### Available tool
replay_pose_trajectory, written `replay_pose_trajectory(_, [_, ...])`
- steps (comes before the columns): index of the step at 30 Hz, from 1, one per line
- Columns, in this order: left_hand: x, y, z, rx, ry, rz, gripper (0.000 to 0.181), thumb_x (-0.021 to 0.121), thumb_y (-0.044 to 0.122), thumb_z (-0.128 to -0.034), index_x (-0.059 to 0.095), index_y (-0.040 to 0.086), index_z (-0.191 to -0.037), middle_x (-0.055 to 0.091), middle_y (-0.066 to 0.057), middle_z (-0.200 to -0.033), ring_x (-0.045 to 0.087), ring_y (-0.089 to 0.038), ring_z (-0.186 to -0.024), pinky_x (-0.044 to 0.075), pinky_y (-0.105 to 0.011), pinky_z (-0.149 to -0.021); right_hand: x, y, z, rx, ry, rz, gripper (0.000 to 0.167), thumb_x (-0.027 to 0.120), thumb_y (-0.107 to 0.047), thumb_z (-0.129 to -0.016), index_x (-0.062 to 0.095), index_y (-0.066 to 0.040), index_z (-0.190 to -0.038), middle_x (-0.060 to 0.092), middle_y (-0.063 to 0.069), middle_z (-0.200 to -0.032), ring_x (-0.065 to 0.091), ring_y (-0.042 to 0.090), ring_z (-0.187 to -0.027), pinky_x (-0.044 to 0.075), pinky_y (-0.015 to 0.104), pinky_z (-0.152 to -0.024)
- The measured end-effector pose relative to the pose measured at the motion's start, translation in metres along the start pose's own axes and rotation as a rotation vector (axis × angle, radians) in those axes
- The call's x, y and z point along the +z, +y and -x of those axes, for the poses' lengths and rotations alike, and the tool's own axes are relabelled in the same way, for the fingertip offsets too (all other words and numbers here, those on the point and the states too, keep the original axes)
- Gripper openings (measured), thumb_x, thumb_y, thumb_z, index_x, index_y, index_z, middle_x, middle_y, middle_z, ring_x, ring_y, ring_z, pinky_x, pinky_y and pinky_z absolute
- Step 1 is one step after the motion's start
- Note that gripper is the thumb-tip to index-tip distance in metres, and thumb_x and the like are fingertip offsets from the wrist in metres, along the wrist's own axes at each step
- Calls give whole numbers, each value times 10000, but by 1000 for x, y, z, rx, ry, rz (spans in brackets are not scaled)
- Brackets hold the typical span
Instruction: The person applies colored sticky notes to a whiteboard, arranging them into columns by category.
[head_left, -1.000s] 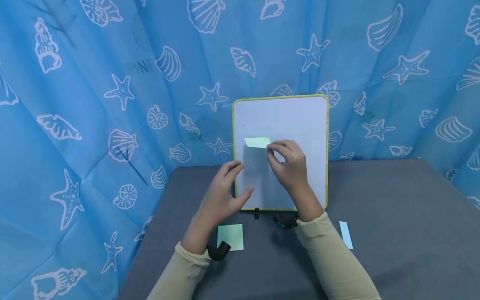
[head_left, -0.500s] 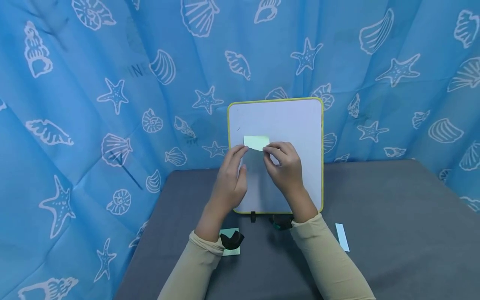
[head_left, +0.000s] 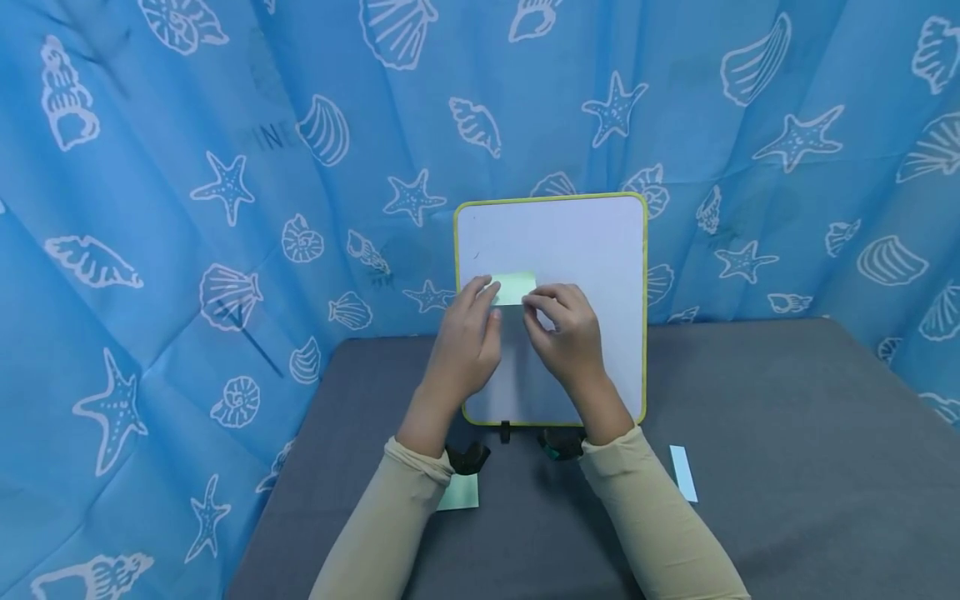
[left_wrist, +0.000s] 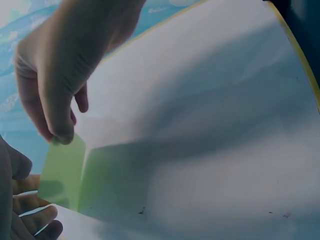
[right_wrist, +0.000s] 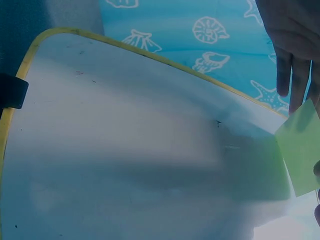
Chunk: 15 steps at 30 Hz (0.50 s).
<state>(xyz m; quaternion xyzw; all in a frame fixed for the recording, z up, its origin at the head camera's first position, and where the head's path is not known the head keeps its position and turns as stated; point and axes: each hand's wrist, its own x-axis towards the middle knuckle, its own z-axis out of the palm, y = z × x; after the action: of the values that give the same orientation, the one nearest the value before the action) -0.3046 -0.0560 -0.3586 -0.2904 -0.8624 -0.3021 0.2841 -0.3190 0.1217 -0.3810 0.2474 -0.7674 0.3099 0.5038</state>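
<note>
A light green sticky note [head_left: 514, 288] is held up close to the whiteboard [head_left: 555, 242], with a green reflection below it in the wrist views. My right hand [head_left: 570, 337] pinches the note's lower right corner between thumb and finger. At the note's left edge is my left hand [head_left: 463, 346], fingers extended, their tips touching or almost touching the paper. In the left wrist view the note [left_wrist: 62, 175] hangs from the right hand [left_wrist: 75, 70], beside the left fingers. The right wrist view shows the note [right_wrist: 302, 150] below the left hand's fingers [right_wrist: 299, 82].
Another green note [head_left: 459, 493] lies on the grey table [head_left: 787, 433], partly behind the left sleeve. A narrow pale strip [head_left: 683, 473] is right of the right forearm. A black clip [head_left: 505, 432] sits at the board's lower edge. Behind hangs a blue shell-patterned curtain [head_left: 420, 100].
My left hand has moved up and right to the note's left side, its fingers coming closer together. The note has tilted to face the view more, still pinched by my right hand.
</note>
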Motion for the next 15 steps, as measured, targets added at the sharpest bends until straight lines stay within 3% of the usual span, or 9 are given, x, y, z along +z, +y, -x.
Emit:
replay_pose_trajectory(7, [8, -9, -7, 34, -36, -46, 409, 472, 104, -1113, 570, -40, -1484, 522, -210, -1557, 539, -359, -1439, 460, -523, -1180, 2, 0, 2, 8, -23, 17, 76, 742, -7, -952, 810, 23, -963, 759, 154, -995, 686, 335, -927, 593, 427, -800])
replay_pose_trajectory(15, [11, -14, -7, 20, -50, -91, 433, 496, 81, -1089, 556, -46, -1498, 509, -217, -1575, 505, -354, -1475, 464, -558, -1164, 3, 0, 2, 2, -37, 15, 57, 757, 5, -930, 807, 30, -942, 751, 158, -985, 673, 336, -915, 580, 425, -780])
